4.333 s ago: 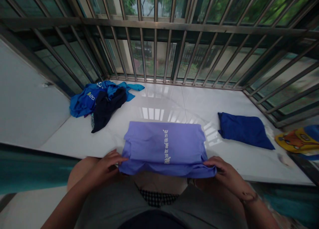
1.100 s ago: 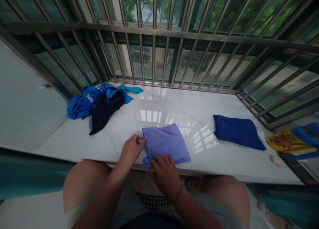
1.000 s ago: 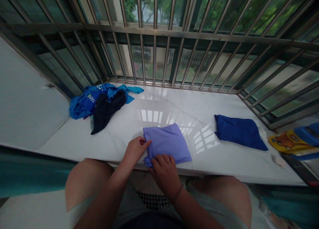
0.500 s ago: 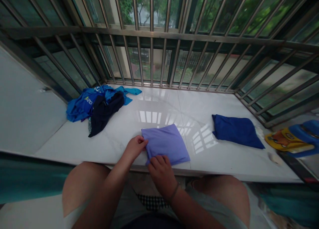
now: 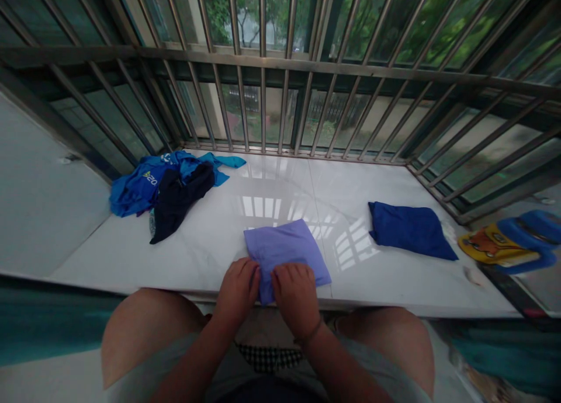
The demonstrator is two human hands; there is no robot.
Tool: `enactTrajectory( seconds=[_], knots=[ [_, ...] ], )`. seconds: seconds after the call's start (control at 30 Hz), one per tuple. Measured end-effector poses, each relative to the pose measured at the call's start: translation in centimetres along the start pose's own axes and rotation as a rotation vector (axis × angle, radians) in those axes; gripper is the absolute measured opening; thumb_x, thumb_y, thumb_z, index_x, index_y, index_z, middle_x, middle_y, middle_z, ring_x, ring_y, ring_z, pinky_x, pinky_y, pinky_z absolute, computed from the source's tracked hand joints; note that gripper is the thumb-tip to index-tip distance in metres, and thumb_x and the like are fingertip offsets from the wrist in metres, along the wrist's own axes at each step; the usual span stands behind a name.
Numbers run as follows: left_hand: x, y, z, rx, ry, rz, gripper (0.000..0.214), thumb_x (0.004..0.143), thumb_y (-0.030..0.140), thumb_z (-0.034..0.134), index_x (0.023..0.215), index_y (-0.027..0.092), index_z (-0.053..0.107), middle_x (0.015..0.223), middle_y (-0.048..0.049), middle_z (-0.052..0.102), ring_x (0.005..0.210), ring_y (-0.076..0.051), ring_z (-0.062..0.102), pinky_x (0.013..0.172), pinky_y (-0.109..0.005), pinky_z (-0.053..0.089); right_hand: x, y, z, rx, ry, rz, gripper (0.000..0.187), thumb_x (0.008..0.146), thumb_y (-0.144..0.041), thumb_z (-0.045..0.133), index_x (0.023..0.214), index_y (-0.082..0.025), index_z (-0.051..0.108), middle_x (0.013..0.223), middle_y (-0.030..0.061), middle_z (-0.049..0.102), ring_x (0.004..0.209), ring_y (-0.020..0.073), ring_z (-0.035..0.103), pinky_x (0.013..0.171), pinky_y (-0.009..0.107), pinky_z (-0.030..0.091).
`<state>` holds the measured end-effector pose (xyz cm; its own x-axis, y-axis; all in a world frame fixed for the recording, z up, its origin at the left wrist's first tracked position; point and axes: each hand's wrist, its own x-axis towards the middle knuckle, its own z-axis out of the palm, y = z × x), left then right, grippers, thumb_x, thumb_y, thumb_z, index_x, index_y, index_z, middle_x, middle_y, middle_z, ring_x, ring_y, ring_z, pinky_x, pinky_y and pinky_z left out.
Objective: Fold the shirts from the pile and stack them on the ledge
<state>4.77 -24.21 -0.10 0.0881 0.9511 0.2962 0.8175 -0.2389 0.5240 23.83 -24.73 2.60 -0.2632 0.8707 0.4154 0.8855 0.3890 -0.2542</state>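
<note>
A light purple folded cloth (image 5: 289, 245) lies flat near the front edge of the white sill, one corner reaching down between my hands. My left hand (image 5: 239, 285) is closed at its left front edge, fingers curled on the fabric. On the front right part of the cloth rests my right hand (image 5: 297, 292), its fingers also bent and gripping. Both thumbs point toward each other, a short gap apart. What the fingertips pinch is partly hidden by the hands.
A dark blue folded cloth (image 5: 409, 229) lies to the right. Beyond it stands a blue and yellow container (image 5: 511, 242). At the left is a heap of crumpled blue clothes (image 5: 140, 184) with a dark navy garment (image 5: 179, 201). Metal window bars (image 5: 280, 63) close off the back.
My left hand has come down from the cloth's left side to its front left edge. My right hand has shifted slightly right and up onto the cloth. The view has moved a little.
</note>
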Motion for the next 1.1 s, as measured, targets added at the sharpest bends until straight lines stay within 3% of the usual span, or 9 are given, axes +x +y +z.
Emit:
enactTrajectory(
  seconds=[0.13,0.23,0.37,0.47,0.6,0.73,0.9,1.0,1.1],
  knots=[
    [-2.6,1.7,-1.4,0.03,-0.337,-0.365,0.061,0.11,0.062,0.036,0.071,0.024,0.063,0.074,-0.0092,0.072,0.077,-0.027,0.072,0.079,-0.039,0.055,2.6,4.2,-1.3,-0.195,-0.035,0.383,0.046,0.107,-0.039,0.065,0.143,-0.012,0.061,0.14,0.0227,0.065,0.124,0.0357,0.063,0.1,0.046,0.051],
    [-3.7,1.9,-0.3,-0.177,-0.63,-0.606,0.072,0.106,0.076,0.031,0.07,0.023,0.064,0.078,-0.0132,0.077,0.075,-0.029,0.076,0.072,-0.038,0.056,2.9,6.2,-0.9,-0.215,-0.201,0.496,0.063,0.104,-0.047,0.068,0.15,-0.005,0.054,0.136,0.0264,0.067,0.117,0.0369,0.069,0.091,0.044,0.056],
    [-3.8,1.8,2.1,-0.677,-0.649,-0.991,0.079,0.094,0.092,0.04,0.097,0.019,0.069,0.096,-0.0184,0.084,0.069,-0.028,0.079,0.062,-0.036,0.061,0.3,7.1,0.2,-0.085,-0.203,0.484,0.056,0.106,-0.044,0.063,0.148,-0.007,0.056,0.132,0.0254,0.072,0.107,0.0338,0.077,0.085,0.041,0.06],
    [-3.5,2.1,2.7,-0.87,-0.6,-1.088,0.09,0.076,0.102,0.058,0.11,0.019,0.07,0.091,-0.0178,0.084,0.068,-0.03,0.08,0.062,-0.039,0.064,-3.3,7.1,0.1,0.087,-0.136,0.447,0.052,0.105,-0.041,0.063,0.147,-0.01,0.058,0.137,0.025,0.073,0.114,0.0359,0.078,0.091,0.044,0.062],
    [-3.7,3.3,2.1,-0.865,-0.653,-0.987,0.078,0.07,0.099,0.069,0.088,0.023,0.073,0.075,-0.0139,0.081,0.065,-0.032,0.079,0.062,-0.043,0.066,-8.0,6.9,-1.4,0.37,-0.087,0.532,0.051,0.101,-0.047,0.067,0.144,-0.02,0.063,0.136,0.0165,0.076,0.118,0.0346,0.078,0.099,0.046,0.063],
    [-2.9,5.5,1.0,-1.037,-0.677,-0.874,0.072,0.074,0.092,0.075,0.096,0.023,0.077,0.083,-0.0128,0.083,0.074,-0.034,0.081,0.072,-0.048,0.069,-9.1,8.1,-4.5,0.574,-0.079,0.723,0.058,0.098,-0.059,0.068,0.143,-0.023,0.064,0.131,0.0116,0.079,0.115,0.0314,0.079,0.099,0.043,0.064],
    [4.1,10.2,1.3,-1.01,-0.589,-0.569,0.063,0.087,0.074,0.077,0.114,0.017,0.082,0.111,-0.0167,0.084,0.108,-0.039,0.08,0.099,-0.051,0.065,-3.5,13.6,-9.7,0.563,0.057,0.727,0.068,0.088,-0.068,0.073,0.139,-0.022,0.068,0.132,0.0112,0.077,0.117,0.0303,0.074,0.102,0.044,0.061],
    [10.6,14.4,3.0,-0.966,-0.451,-0.347,0.055,0.093,0.062,0.076,0.12,0.014,0.082,0.125,-0.0178,0.082,0.126,-0.04,0.074,0.121,-0.054,0.052,1.4,18.5,-13.1,0.468,0.185,0.681,0.076,0.084,-0.067,0.076,0.141,-0.019,0.069,0.126,0.0132,0.077,0.105,0.0284,0.072,0.095,0.046,0.061],
    [16.7,20.0,5.6,-1.079,-0.438,-0.165,0.052,0.102,0.055,0.067,0.128,0.012,0.079,0.136,-0.0173,0.078,0.136,-0.036,0.069,0.127,-0.05,0.045,5.3,24.1,-16.7,0.424,0.383,0.647,0.08,0.082,-0.066,0.078,0.144,-0.017,0.068,0.127,0.0157,0.075,0.105,0.0277,0.071,0.096,0.047,0.059]
  ],
)
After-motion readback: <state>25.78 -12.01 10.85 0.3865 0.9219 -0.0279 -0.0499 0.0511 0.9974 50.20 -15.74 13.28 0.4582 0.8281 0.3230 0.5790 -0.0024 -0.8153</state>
